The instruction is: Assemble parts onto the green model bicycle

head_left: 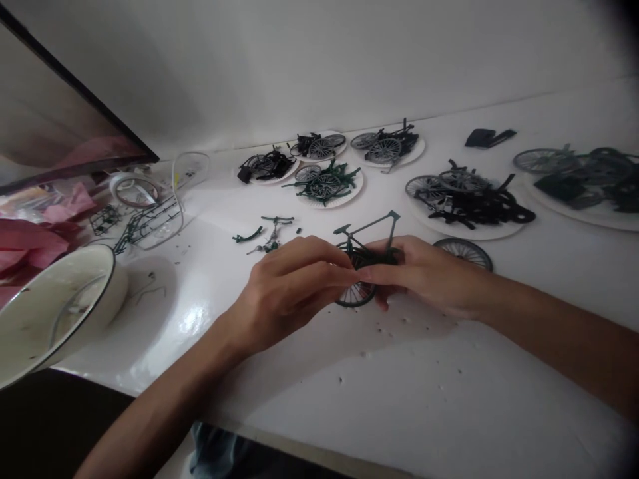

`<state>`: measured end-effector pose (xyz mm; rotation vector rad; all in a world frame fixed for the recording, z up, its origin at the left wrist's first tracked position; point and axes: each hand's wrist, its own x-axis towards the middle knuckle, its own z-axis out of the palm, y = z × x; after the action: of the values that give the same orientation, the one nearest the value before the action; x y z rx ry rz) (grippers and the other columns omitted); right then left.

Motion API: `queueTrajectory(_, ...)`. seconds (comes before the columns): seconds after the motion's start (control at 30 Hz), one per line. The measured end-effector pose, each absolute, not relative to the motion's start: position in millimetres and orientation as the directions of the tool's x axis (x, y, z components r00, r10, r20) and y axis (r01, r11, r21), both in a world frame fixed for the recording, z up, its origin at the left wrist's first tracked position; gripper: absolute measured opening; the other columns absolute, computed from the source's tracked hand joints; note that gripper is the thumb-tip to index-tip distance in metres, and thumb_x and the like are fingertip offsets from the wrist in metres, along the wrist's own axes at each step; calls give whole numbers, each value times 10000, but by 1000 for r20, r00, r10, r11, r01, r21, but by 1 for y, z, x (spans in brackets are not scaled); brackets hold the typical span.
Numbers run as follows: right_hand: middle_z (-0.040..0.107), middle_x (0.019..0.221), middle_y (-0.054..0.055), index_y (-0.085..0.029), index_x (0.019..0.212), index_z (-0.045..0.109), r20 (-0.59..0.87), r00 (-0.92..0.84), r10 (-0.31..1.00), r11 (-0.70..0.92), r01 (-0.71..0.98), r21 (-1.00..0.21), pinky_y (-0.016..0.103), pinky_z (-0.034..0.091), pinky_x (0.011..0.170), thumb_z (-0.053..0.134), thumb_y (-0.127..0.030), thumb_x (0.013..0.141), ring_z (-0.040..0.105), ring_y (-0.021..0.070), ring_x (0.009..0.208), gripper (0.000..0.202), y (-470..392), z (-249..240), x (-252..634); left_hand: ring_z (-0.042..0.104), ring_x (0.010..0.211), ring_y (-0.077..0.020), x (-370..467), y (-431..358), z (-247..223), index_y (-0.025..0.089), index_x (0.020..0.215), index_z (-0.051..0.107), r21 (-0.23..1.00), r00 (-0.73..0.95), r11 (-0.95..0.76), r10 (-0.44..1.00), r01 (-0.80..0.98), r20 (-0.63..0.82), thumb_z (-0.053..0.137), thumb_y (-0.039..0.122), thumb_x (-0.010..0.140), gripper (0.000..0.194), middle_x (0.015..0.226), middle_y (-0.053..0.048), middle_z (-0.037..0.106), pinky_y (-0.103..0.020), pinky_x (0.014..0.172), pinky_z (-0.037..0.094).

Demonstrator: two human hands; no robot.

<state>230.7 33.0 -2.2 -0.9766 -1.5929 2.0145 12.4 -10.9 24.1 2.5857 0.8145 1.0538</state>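
Observation:
Between my two hands is a small dark-green model bicycle (pixel 372 228), its frame upright with a seat and one spoked wheel fitted at the left end. My left hand (pixel 304 283) is closed, with its fingertips at that wheel (pixel 358 296). My right hand (pixel 424 273) grips the lower frame, thumb in front and fingers behind. The fingers hide much of the frame's lower part. A loose spoked wheel (pixel 464 254) lies behind my right wrist. Left of the bicycle lie small green parts, among them a curved mudguard-like piece (pixel 248 235).
Several paper plates, such as the near one (pixel 462 229), hold piles of model bicycle parts. At left are an enamel basin (pixel 107 286), a tape roll (pixel 134 191), a green sprue frame (pixel 150 223) and red wrapping (pixel 30 243). A black piece (pixel 486 138) lies at the back right.

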Motion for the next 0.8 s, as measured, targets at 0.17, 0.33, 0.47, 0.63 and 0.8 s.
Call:
queueTrajectory(0.17, 691, 870, 49, -166, 882, 707, -258, -671, 695, -256, 104, -961, 261, 528, 634, 717, -340, 822, 642, 158, 742, 185, 32, -2, 231, 650, 914, -150, 9, -11, 19, 175, 1055, 657, 357, 617, -842, 539, 405, 573, 633, 94, 900, 176, 1036, -82, 685, -286, 761, 547)
queueTrajectory(0.33, 689, 824, 44, -175, 852, 721, -250, -671, 698, -258, 90, -962, 268, 525, 627, 713, -339, 811, 631, 158, 721, 169, 30, 0, 229, 631, 911, -140, 9, -10, 18, 152, 1037, 654, 334, 639, -836, 548, 435, 539, 652, 86, 888, 163, 1029, -78, 685, -279, 780, 525)
queueTrajectory(0.47, 697, 833, 41, -186, 840, 718, -266, -650, 712, -257, 111, -960, 268, 520, 629, 702, -352, 815, 633, 159, 721, 168, 30, 0, 229, 620, 892, -139, 9, -12, 19, 165, 1035, 646, 291, 642, -838, 542, 462, 542, 639, 89, 896, 158, 1019, -68, 688, -275, 759, 507)
queueTrajectory(0.63, 706, 858, 48, -181, 850, 714, -245, -651, 718, -236, 104, -966, 271, 522, 648, 698, -348, 825, 641, 161, 743, 170, 30, 0, 229, 606, 885, -152, 9, -17, 20, 163, 1065, 637, 223, 645, -831, 540, 510, 541, 617, 39, 887, 218, 1034, -71, 687, -307, 766, 491)
queueTrajectory(0.8, 707, 869, 55, -179, 870, 725, -250, -636, 730, -266, 73, -961, 277, 532, 634, 723, -379, 811, 639, 172, 753, 208, 29, -4, 227, 622, 886, -157, 9, -17, 20, 170, 1013, 644, 250, 617, -807, 576, 535, 536, 630, 53, 884, 174, 1014, -62, 697, -318, 773, 507)
